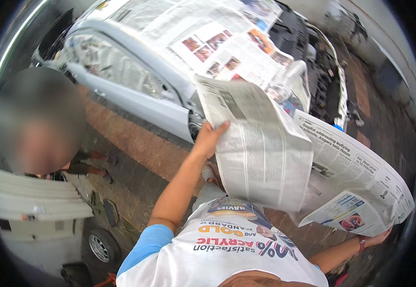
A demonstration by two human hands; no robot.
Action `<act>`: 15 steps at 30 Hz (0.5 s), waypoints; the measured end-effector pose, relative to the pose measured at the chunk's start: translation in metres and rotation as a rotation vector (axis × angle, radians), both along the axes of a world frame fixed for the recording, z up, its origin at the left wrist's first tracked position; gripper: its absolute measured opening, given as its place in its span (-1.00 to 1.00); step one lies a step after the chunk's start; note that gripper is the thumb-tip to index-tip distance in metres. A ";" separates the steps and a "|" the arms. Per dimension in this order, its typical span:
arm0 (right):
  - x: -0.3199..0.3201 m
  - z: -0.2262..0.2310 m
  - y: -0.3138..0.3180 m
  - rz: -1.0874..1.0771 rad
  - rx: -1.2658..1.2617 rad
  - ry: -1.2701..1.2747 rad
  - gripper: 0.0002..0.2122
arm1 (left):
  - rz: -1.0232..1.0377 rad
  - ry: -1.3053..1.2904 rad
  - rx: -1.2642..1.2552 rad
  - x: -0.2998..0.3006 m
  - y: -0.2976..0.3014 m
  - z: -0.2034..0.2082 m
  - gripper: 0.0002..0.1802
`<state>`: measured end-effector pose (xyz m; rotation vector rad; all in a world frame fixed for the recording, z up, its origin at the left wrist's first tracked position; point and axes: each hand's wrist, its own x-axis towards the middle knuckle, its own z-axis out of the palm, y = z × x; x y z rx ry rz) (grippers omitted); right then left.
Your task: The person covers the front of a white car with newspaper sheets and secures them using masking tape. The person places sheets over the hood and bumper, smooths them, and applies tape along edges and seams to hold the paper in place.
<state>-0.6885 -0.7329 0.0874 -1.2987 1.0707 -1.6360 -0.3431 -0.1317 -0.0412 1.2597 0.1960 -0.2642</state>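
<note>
A wide newspaper sheet [265, 148] is spread open between my two hands, creased down its middle. My left hand [210, 138] is closed on its left edge, the thumb lying on the printed side. At the lower right corner of the sheet, my right hand [379, 237] grips the paper, its fingers partly hidden behind it. Just beyond the sheet stands a grey car body [141, 103], its windows and hood area covered with more newspaper [174, 43].
The exposed engine bay [308, 52] is at the far right of the car. A person [40, 124] is at the left, near a white panel [31, 198] and a wheel [104, 245]. Brown matting [136, 134] runs beside the car.
</note>
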 end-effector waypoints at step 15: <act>-0.180 -0.014 0.051 -0.578 -0.153 0.427 -0.56 | 0.733 -0.278 0.157 0.344 0.032 -0.020 -0.63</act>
